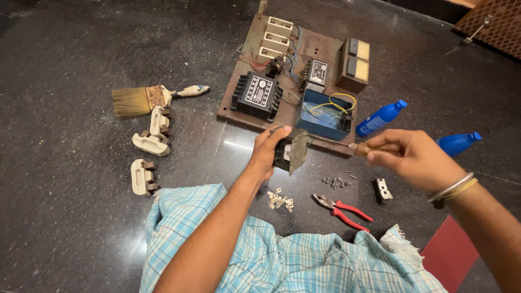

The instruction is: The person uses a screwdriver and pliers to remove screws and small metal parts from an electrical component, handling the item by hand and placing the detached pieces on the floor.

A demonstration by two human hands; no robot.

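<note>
My left hand (267,152) grips a small black electrical part with a grey metal plate (292,152), held just above the dark stone floor. My right hand (412,157) holds a screwdriver (359,148) by its brown wooden handle, its tip pointing left at the metal plate. Just behind them lies a brown wooden board (239,89) carrying a black block (257,95), white ceramic fuse holders (278,33), a blue open box with wires (324,114) and a brown switch box (355,64).
Red-handled pliers (344,209), small metal clips (280,201), loose screws (336,182) and a small black part (383,189) lie near my lap. A paint brush (146,99) and three white fuse carriers (151,144) sit left. Two blue bottles (381,117) lie right.
</note>
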